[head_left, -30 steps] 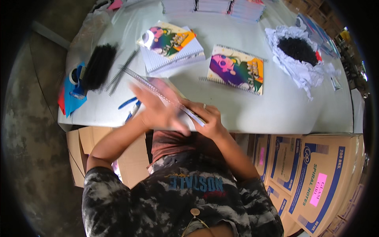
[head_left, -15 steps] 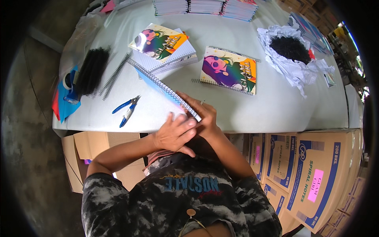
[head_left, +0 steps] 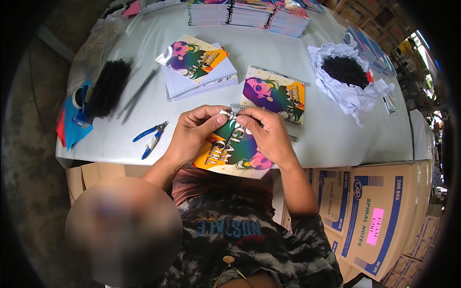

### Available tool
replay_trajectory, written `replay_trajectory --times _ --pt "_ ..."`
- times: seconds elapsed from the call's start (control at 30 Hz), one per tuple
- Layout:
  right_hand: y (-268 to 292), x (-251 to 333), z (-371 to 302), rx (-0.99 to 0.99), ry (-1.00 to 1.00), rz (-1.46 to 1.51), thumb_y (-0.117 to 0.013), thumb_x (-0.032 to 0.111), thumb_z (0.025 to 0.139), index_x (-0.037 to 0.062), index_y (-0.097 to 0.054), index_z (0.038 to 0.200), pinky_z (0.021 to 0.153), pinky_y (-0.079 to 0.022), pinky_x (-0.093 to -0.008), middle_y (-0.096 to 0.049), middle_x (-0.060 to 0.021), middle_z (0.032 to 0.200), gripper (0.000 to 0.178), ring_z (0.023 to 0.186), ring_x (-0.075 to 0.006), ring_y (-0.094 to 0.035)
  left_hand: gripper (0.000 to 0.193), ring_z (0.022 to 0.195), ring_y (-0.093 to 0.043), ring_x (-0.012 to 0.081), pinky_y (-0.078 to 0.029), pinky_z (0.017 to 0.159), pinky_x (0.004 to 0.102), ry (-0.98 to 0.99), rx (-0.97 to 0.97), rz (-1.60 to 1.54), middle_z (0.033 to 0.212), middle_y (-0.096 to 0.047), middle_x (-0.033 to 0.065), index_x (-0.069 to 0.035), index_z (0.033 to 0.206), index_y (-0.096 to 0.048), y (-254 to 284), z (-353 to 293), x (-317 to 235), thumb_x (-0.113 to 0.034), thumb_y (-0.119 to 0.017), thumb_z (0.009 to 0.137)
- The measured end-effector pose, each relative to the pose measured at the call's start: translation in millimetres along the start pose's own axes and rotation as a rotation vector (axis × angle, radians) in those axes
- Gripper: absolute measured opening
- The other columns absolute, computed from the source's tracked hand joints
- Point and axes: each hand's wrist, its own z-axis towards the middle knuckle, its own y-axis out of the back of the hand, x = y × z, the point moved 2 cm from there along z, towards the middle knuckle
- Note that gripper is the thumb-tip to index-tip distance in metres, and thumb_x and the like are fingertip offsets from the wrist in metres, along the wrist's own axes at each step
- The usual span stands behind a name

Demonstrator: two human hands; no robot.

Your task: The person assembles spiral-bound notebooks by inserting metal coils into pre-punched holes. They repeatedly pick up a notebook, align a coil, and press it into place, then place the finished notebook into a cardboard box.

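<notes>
A spiral notebook (head_left: 242, 153) with a colourful cover lies tilted at the table's front edge, its cover upside down to me. My left hand (head_left: 197, 132) and my right hand (head_left: 270, 137) pinch its coil edge side by side, thumbs on top and fingertips almost touching. Part of the coil hides under the fingers. Just beyond my right hand lies a second spiral notebook (head_left: 273, 91) with the same cover. Left of my hands are blue-handled wire cutters (head_left: 148, 134), jaws pointing away. Behind them, a loose cover (head_left: 194, 57) rests on a stack of lined pages (head_left: 180, 86).
Bundled black coils (head_left: 111, 89), loose coils (head_left: 139, 96) and a blue tape dispenser (head_left: 84, 115) lie at left. Notebook stacks (head_left: 249, 17) stand at the back. Crumpled paper (head_left: 331, 98) holds a black tangle (head_left: 343, 71) at right. Cardboard boxes (head_left: 384, 177) stand below the table's right side.
The notebook has turned from edge-up to cover-up and come nearer. My left hand has moved up from below it onto the coil beside my right hand.
</notes>
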Motion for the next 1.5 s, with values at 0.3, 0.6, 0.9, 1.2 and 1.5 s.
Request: replay_trajectory --times 0.3,0.6,0.9,1.2,1.5 --pt "1.4 3.3 -9.2 -0.185 0.027 -0.051 -0.071 0.002 0.069 0.0 -0.058 0.079 0.054 -0.043 -0.0294 -0.059 -0.0071 0.074 0.017 0.059 -0.0172 -0.054 0.01 0.075 -0.055 0.0059 -0.046 0.069 0.021 -0.077 0.31 0.024 0.082 -0.06 0.0006 -0.003 0.085 -0.058 0.4 31.5 -7.7 0.004 -0.057 0.078" --pt "53.9 -20.1 45.3 -0.164 0.297 -1.059 -0.061 0.033 0.078 0.0148 -0.053 0.119 0.099 -0.011 -0.0592 -0.037 -0.0166 0.133 0.045 0.127 -0.0368 -0.024 0.048 0.096 -0.055 0.0202 -0.044 0.084 0.0318 -0.416 -0.013 0.612 0.109 -0.055 0.0137 -0.002 0.116 -0.049 19.0 98.7 -38.9 -0.019 -0.069 0.077" --pt "25.9 -141.5 17.1 -0.036 -0.281 -1.046 -0.042 0.054 0.086 0.0073 -0.021 0.14 0.104 -0.001 -0.0592 -0.014 -0.0172 0.147 0.075 0.136 -0.0356 -0.003 0.038 0.082 -0.061 0.0308 -0.049 0.075 0.0392 -0.231 -0.118 1.668 0.099 -0.062 0.0168 -0.007 0.116 -0.054 74.7 74.9 21.6 -0.018 -0.06 0.08" --pt "-13.3 -75.2 15.5 0.098 0.785 -0.319 -0.075 0.015 0.068 0.0016 -0.041 0.128 0.106 -0.023 -0.044 -0.042 -0.0147 0.133 0.07 0.128 -0.0299 -0.034 0.018 0.073 -0.06 0.0249 -0.048 0.061 0.0354 -0.509 0.081 1.403 0.073 -0.061 0.0048 -0.012 0.087 -0.063 28.8 -4.6 -22.6 -0.017 -0.068 0.071" --pt "-26.1 -79.0 -7.4 0.023 0.331 0.393 -0.067 0.002 0.075 0.0034 -0.059 0.11 0.106 -0.026 -0.0397 -0.055 -0.0115 0.122 0.035 0.12 -0.0243 -0.046 0.018 0.076 -0.059 0.0297 -0.047 0.066 0.0352 -0.332 0.073 1.149 0.083 -0.06 0.0125 -0.002 0.09 -0.061 47.8 -31.5 -45.7 -0.004 -0.067 0.073"
